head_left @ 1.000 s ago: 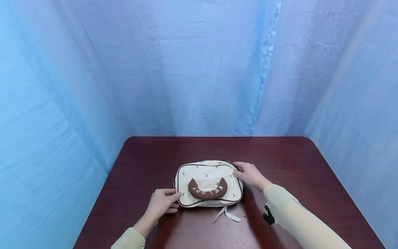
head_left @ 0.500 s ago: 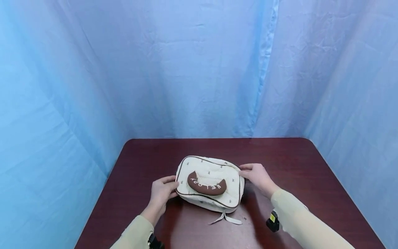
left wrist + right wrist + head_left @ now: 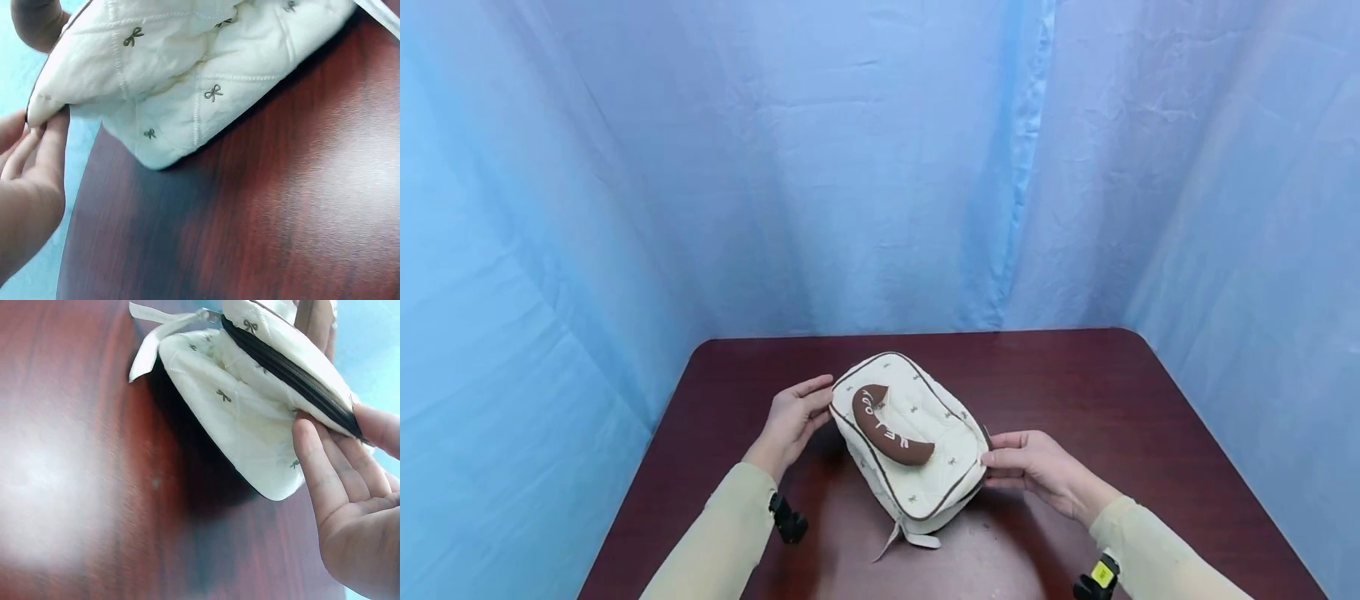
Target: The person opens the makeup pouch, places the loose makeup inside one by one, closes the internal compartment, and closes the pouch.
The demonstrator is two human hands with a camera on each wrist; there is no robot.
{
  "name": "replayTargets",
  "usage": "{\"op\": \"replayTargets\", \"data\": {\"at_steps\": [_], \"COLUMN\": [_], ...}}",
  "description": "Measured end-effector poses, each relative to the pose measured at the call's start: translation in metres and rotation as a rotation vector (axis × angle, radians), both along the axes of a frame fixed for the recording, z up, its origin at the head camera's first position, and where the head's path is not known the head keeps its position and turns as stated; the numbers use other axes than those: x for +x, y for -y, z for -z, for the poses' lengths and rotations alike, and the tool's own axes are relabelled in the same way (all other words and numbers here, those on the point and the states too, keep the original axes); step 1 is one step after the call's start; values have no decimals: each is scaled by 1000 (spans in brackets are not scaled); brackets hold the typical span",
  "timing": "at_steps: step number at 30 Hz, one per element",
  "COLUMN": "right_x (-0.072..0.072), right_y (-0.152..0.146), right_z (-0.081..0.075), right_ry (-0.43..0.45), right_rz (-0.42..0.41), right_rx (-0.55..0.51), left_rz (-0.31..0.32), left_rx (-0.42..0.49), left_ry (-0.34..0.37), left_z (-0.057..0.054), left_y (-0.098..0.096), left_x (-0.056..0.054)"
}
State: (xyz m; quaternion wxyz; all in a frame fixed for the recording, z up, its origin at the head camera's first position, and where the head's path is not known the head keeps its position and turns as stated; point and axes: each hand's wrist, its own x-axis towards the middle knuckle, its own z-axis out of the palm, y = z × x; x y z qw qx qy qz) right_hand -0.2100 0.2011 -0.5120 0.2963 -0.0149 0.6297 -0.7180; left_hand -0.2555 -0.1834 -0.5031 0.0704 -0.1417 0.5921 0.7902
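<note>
A cream quilted zip pouch with small bow prints and brown piping lies at a slant on the table. Its padded brown handle carries white lettering. My left hand pinches the far left corner, with fingers tucked under the edge in the left wrist view. On the opposite side my right hand grips the right edge, thumb above and fingers below. A dark zipper runs round the side in the right wrist view, and a white ribbon pull hangs from it. The zipper looks closed where it shows.
The dark red wooden table has rounded far corners. Light blue curtains enclose it at the back and both sides. Small black devices are strapped at both wrists.
The pouch has turned clockwise as seen from above. My left hand has moved away from me, my right hand nearer and slightly right. The ribbon pull has swung left.
</note>
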Motion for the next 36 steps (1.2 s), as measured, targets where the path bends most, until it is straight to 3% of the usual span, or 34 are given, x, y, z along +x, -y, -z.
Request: {"op": "replayTargets", "data": {"at_steps": [5, 12, 17, 25, 31, 36], "right_x": [16, 30, 36, 38, 28, 4], "right_y": [12, 26, 29, 28, 18, 3], "right_z": [0, 8, 19, 24, 20, 13], "right_ry": [34, 70, 96, 72, 18, -59], "right_rz": [-90, -197, -200, -209, -252, -217], "right_rx": [-67, -77, -49, 1, 111, 232], "left_rz": [29, 50, 67, 83, 118, 138], "left_rx": [58, 40, -1, -44, -72, -127], "left_ry": [-21, -26, -25, -6, 0, 13], "left_z": [1, 5, 13, 21, 17, 13], "left_y": [-4, -14, -18, -18, -10, 3], "left_x": [-12, -19, -19, -16, 0, 31]}}
